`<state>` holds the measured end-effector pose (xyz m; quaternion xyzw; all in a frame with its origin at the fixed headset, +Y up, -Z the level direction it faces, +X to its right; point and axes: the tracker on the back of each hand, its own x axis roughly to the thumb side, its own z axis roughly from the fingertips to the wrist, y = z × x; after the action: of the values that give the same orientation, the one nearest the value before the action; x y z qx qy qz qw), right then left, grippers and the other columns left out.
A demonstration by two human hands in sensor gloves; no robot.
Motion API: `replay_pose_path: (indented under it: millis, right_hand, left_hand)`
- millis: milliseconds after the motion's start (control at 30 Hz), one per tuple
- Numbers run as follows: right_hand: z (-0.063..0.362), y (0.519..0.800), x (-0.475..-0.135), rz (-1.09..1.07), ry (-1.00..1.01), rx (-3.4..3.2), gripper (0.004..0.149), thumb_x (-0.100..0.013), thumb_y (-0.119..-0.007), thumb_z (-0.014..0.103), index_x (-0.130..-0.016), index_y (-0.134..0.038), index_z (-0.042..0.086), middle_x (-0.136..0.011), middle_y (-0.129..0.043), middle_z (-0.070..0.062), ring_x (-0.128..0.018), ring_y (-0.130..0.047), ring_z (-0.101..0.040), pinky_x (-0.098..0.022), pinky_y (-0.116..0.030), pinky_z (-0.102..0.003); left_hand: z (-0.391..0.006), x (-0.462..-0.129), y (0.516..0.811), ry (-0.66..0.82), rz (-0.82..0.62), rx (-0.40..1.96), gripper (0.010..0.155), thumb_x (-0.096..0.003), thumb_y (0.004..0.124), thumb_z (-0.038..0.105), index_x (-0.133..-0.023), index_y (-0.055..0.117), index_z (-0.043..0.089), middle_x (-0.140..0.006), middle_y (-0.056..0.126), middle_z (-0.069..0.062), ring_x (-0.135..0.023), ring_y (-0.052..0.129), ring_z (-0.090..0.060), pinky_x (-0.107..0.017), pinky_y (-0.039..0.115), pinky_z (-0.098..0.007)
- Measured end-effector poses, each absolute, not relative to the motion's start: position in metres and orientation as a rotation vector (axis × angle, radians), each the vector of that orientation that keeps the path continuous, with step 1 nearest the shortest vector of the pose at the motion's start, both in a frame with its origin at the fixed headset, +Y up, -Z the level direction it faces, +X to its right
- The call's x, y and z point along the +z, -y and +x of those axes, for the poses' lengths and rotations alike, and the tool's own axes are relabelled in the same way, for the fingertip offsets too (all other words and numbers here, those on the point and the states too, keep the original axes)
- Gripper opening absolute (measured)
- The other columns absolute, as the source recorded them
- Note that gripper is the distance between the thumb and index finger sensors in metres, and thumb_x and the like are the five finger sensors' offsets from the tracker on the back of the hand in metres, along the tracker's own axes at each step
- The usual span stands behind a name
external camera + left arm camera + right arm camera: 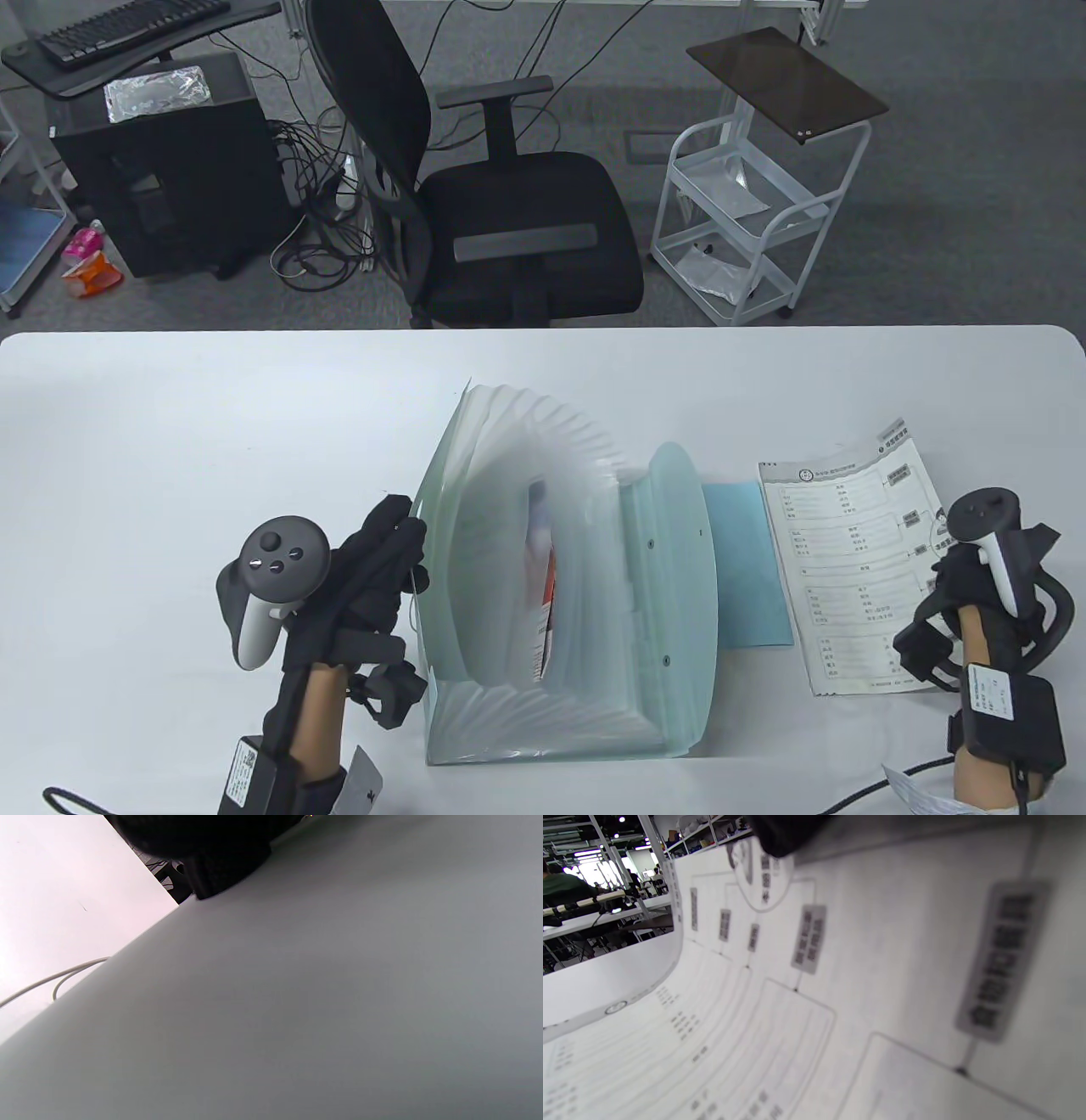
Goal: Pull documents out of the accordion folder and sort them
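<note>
A worker's left hand [373,569] grips the front edge of the fanned accordion folder [560,594] at mid-table, while the right hand [967,586] rests on a printed sheet [848,577] beside a blue sheet [751,564]; its grip cannot be made out. One red-edged document [543,594] remains pocketed, seemingly next to be pulled.

Bare table [212,407] along the far edge and far left, fanned-open accordion folder [551,594] blocking the middle, blue sheet [751,569] and printed sheet [857,569] covering the right side.
</note>
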<state>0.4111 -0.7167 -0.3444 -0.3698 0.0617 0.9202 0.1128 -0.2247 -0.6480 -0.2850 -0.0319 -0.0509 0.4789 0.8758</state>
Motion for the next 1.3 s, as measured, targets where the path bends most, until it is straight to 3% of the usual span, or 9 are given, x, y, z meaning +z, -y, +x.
replay_pose_path:
  millis: [267, 467, 567, 700, 800, 1067, 1300]
  right_hand:
    - [0.410, 0.718, -0.345, -1.153, -0.222, 2.814, 0.046, -0.049, -0.063, 0.020, -0.095, -0.054, 0.019, -0.093, -0.075, -0.009, -0.077, -0.086, -0.031, -0.062, -0.073, -0.046]
    - [0.393, 0.699, -0.345, -1.118, -0.182, 2.939, 0.048, -0.049, -0.064, 0.022, -0.095, -0.053, 0.017, -0.094, -0.074, -0.010, -0.078, -0.085, -0.031, -0.063, -0.073, -0.047]
    - [0.376, 0.683, -0.346, -0.999, -0.153, 2.948, 0.049, -0.048, -0.066, 0.027, -0.095, -0.055, 0.016, -0.091, -0.077, -0.011, -0.072, -0.090, -0.031, -0.058, -0.078, -0.045]
    - [0.342, 0.655, -0.344, -0.832, -0.114, 3.033, 0.048, -0.047, -0.068, 0.036, -0.090, -0.067, 0.014, -0.078, -0.091, -0.008, -0.050, -0.103, -0.022, -0.036, -0.090, -0.031]
    - [0.314, 0.633, -0.340, -0.723, -0.087, 3.088, 0.047, -0.046, -0.068, 0.037, -0.087, -0.071, 0.014, -0.071, -0.095, -0.007, -0.041, -0.105, -0.018, -0.029, -0.092, -0.027]
    - [0.217, 0.571, -0.311, -0.264, -0.184, 3.104, 0.049, -0.047, -0.068, 0.039, -0.088, -0.071, 0.013, -0.069, -0.096, -0.008, -0.038, -0.105, -0.018, -0.026, -0.091, -0.026]
    - [0.139, 0.553, -0.294, 0.089, -0.234, 3.021, 0.049, -0.047, -0.068, 0.038, -0.089, -0.071, 0.012, -0.070, -0.096, -0.008, -0.038, -0.105, -0.018, -0.026, -0.091, -0.026]
  left_hand:
    - [-0.225, -0.285, 0.648, 0.108, -0.067, 1.001, 0.072, -0.0682, 0.052, 0.050, -0.114, 0.049, -0.006, -0.090, 0.078, -0.026, -0.058, 0.098, -0.023, -0.036, 0.082, -0.033]
    - [-0.225, -0.285, 0.648, 0.108, -0.065, 1.001, 0.071, -0.0684, 0.052, 0.050, -0.114, 0.049, -0.006, -0.090, 0.078, -0.026, -0.058, 0.098, -0.023, -0.036, 0.082, -0.033]
    - [-0.225, -0.284, 0.648, 0.105, -0.062, 0.999, 0.071, -0.0684, 0.052, 0.049, -0.114, 0.049, -0.006, -0.090, 0.078, -0.026, -0.058, 0.098, -0.023, -0.036, 0.082, -0.033]
    - [-0.225, -0.284, 0.648, 0.108, -0.063, 1.003, 0.071, -0.0686, 0.051, 0.049, -0.114, 0.048, -0.006, -0.090, 0.078, -0.026, -0.058, 0.097, -0.024, -0.036, 0.082, -0.033]
    - [-0.225, -0.284, 0.648, 0.109, -0.062, 0.999, 0.071, -0.0687, 0.051, 0.049, -0.114, 0.048, -0.006, -0.090, 0.078, -0.027, -0.058, 0.097, -0.024, -0.036, 0.082, -0.033]
    - [-0.226, -0.283, 0.649, 0.107, -0.054, 1.008, 0.071, -0.0688, 0.050, 0.048, -0.114, 0.048, -0.007, -0.090, 0.078, -0.027, -0.058, 0.097, -0.024, -0.037, 0.082, -0.033]
    - [-0.224, -0.283, 0.650, 0.116, -0.054, 1.021, 0.071, -0.0690, 0.050, 0.048, -0.113, 0.047, -0.007, -0.091, 0.077, -0.027, -0.058, 0.097, -0.024, -0.037, 0.082, -0.033]
